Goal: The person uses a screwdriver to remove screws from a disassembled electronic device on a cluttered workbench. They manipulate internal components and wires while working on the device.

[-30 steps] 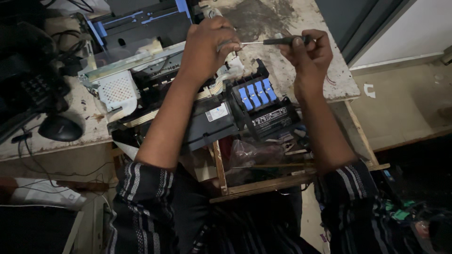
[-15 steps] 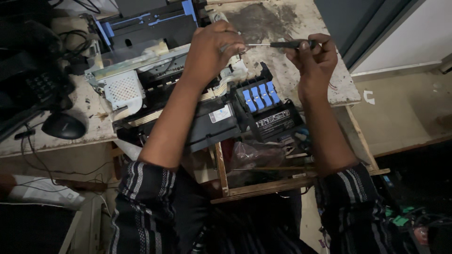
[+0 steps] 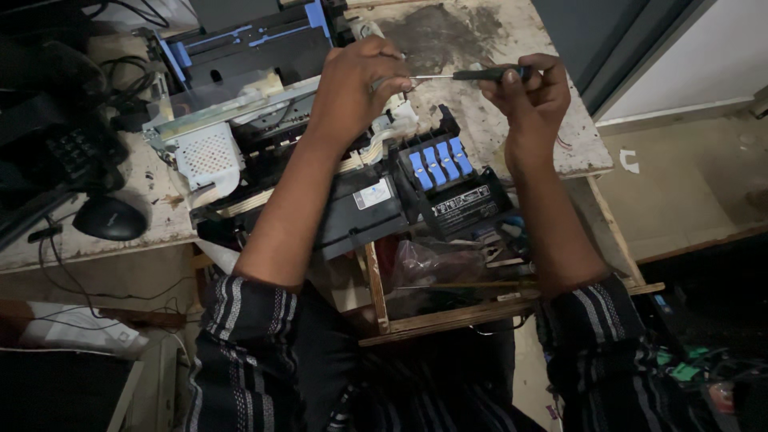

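Over the stained worktop [image 3: 512,136], just past the opened printer [image 3: 264,120], the screwdriver [image 3: 468,76] lies level between my hands, as it did a moment ago; only my view has drifted slightly. My right hand [image 3: 524,100] is closed around its dark handle, and my left hand [image 3: 360,88] pinches at the shaft's tip, fingers curled tight. Nearer me sits the black carriage with blue cartridge slots [image 3: 436,164]; a mouse [image 3: 110,218] lies far left.
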Action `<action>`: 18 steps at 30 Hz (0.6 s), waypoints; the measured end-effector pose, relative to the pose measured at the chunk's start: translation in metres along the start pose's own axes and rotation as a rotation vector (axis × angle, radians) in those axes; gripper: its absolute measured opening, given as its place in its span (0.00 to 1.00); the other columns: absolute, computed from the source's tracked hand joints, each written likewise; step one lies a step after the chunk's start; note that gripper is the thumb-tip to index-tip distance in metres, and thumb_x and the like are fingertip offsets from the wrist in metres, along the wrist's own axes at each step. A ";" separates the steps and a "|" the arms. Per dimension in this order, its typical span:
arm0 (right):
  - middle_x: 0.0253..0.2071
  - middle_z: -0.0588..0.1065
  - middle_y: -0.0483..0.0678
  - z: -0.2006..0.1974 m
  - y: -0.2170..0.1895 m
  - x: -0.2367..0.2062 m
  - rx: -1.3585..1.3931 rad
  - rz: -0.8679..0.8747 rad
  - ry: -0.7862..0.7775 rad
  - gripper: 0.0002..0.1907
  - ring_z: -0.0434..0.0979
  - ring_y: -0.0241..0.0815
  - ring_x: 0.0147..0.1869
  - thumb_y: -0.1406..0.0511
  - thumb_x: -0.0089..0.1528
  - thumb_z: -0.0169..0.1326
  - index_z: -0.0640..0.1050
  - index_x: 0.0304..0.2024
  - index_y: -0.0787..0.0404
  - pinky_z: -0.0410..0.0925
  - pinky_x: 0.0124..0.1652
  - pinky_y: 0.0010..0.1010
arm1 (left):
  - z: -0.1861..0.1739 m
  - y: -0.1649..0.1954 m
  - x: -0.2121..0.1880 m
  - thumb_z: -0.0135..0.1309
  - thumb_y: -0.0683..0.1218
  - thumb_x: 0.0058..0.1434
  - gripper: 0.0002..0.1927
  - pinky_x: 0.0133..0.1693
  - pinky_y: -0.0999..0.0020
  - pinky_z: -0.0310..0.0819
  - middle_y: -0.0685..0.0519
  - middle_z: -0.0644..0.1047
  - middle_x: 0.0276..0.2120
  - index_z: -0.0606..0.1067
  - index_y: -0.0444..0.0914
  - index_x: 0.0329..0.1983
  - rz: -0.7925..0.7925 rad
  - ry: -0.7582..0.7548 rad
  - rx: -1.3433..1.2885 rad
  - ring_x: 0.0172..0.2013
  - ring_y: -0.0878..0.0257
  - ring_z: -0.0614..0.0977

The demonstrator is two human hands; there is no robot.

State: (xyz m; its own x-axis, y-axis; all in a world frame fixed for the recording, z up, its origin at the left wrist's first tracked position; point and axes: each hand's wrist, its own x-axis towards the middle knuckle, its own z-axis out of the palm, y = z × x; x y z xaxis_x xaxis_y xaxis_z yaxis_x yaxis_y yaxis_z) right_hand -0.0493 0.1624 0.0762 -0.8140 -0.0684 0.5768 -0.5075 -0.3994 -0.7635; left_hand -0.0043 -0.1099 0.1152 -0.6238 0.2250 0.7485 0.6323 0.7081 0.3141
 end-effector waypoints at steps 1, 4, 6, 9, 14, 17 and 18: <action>0.44 0.79 0.51 0.000 0.000 0.000 -0.022 -0.020 -0.009 0.09 0.86 0.43 0.48 0.72 0.74 0.55 0.70 0.53 0.63 0.81 0.50 0.35 | 0.000 0.000 0.000 0.66 0.48 0.63 0.06 0.48 0.54 0.65 0.55 0.79 0.46 0.83 0.44 0.41 0.010 0.001 0.008 0.49 0.55 0.79; 0.40 0.78 0.49 -0.004 0.001 0.001 -0.146 -0.028 -0.072 0.07 0.82 0.39 0.41 0.72 0.73 0.57 0.72 0.52 0.65 0.77 0.44 0.31 | 0.000 0.000 -0.002 0.66 0.47 0.63 0.06 0.48 0.54 0.65 0.55 0.79 0.46 0.84 0.45 0.42 0.018 0.002 -0.005 0.50 0.55 0.79; 0.37 0.76 0.47 -0.009 0.002 0.002 -0.258 0.012 -0.119 0.07 0.77 0.35 0.36 0.71 0.72 0.59 0.75 0.50 0.65 0.74 0.40 0.28 | 0.000 -0.001 -0.004 0.67 0.46 0.61 0.07 0.49 0.53 0.65 0.55 0.79 0.47 0.84 0.44 0.43 0.027 0.002 -0.005 0.51 0.54 0.79; 0.31 0.75 0.43 -0.018 0.003 0.006 -0.430 0.100 -0.198 0.06 0.72 0.30 0.30 0.69 0.69 0.60 0.80 0.47 0.65 0.68 0.33 0.24 | 0.000 -0.003 -0.005 0.68 0.45 0.59 0.09 0.49 0.52 0.65 0.54 0.79 0.49 0.83 0.44 0.42 0.065 0.007 0.039 0.52 0.53 0.79; 0.20 0.70 0.39 -0.029 0.002 0.009 -0.674 0.203 -0.420 0.09 0.63 0.28 0.22 0.65 0.68 0.61 0.82 0.35 0.64 0.55 0.25 0.25 | 0.002 -0.004 -0.008 0.70 0.47 0.55 0.08 0.50 0.51 0.64 0.52 0.77 0.54 0.83 0.44 0.36 0.120 -0.012 0.159 0.53 0.52 0.77; 0.19 0.67 0.38 -0.026 0.001 0.006 -0.670 0.206 -0.432 0.13 0.60 0.26 0.23 0.63 0.68 0.62 0.81 0.33 0.66 0.54 0.24 0.26 | 0.001 -0.003 -0.010 0.70 0.46 0.54 0.09 0.52 0.51 0.64 0.53 0.76 0.57 0.83 0.43 0.37 0.118 -0.033 0.161 0.55 0.53 0.75; 0.19 0.67 0.37 -0.023 0.001 0.004 -0.685 0.206 -0.426 0.12 0.61 0.26 0.23 0.63 0.68 0.62 0.82 0.35 0.66 0.54 0.24 0.25 | 0.000 -0.003 -0.011 0.70 0.46 0.53 0.09 0.53 0.51 0.63 0.53 0.75 0.57 0.83 0.43 0.37 0.126 -0.029 0.181 0.55 0.52 0.75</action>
State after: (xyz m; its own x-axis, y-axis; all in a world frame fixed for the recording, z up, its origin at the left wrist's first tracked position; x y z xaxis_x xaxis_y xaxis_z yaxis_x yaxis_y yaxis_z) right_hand -0.0595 0.1829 0.0716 -0.8026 -0.4745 0.3615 -0.5316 0.2940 -0.7944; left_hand 0.0006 -0.1141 0.1064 -0.5592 0.3367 0.7576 0.6150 0.7813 0.1067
